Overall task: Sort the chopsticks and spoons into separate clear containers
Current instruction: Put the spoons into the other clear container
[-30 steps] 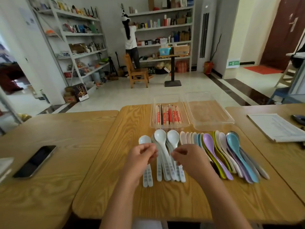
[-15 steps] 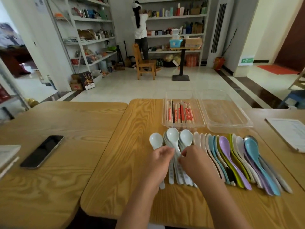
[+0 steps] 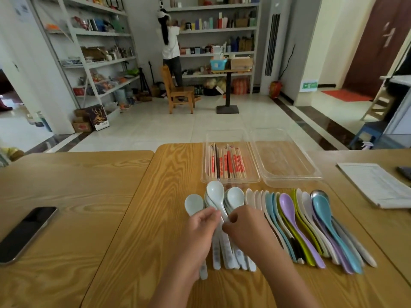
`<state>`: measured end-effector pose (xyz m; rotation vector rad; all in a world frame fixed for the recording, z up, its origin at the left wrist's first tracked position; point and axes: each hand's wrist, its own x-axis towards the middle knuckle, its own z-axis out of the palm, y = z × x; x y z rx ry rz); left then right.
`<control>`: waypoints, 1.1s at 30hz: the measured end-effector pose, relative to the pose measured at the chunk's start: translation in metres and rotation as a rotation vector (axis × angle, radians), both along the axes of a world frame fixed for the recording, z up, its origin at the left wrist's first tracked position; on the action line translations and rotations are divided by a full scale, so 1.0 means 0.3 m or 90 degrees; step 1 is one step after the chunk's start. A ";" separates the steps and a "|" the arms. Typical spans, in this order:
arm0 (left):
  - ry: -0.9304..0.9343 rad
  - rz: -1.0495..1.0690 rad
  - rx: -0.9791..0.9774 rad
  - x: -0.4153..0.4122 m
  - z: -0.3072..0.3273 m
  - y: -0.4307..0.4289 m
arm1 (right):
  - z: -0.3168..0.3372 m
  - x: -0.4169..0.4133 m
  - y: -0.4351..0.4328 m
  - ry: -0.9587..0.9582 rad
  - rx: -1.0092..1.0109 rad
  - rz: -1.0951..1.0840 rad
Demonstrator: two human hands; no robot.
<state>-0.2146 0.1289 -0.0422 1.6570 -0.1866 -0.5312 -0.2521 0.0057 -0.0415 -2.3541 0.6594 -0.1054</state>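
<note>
hands [image 3: 224, 230] drawn together, pinching white spoon handles [image 3: 220, 238]

On the light wooden table [image 3: 124, 241], the left hand [image 3: 201, 232] and right hand [image 3: 245, 230] meet over the handles of pale white ceramic spoons [image 3: 216, 196], fingers curled around them. Beside these lies a row of coloured plastic spoons [image 3: 311, 223]. Beyond, wrapped chopsticks [image 3: 226, 162] fill one clear plastic container [image 3: 230, 181]; the neighbouring clear container [image 3: 287, 156] holds nothing.
</note>
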 end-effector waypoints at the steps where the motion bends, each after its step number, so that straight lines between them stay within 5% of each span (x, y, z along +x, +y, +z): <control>1: -0.007 -0.006 -0.007 0.003 0.011 -0.009 | 0.020 -0.008 -0.010 -0.021 0.025 0.001; 12: -0.047 -0.093 -0.019 0.253 0.236 -0.398 | 0.302 0.204 -0.565 -0.050 -0.001 -0.192; 21: -0.063 -0.132 0.086 0.518 0.169 -0.667 | 0.170 0.507 -0.789 0.161 -0.128 -0.168; 33: -0.014 -0.182 0.103 0.617 0.075 -0.729 | 0.067 0.621 -0.822 0.184 -0.107 -0.150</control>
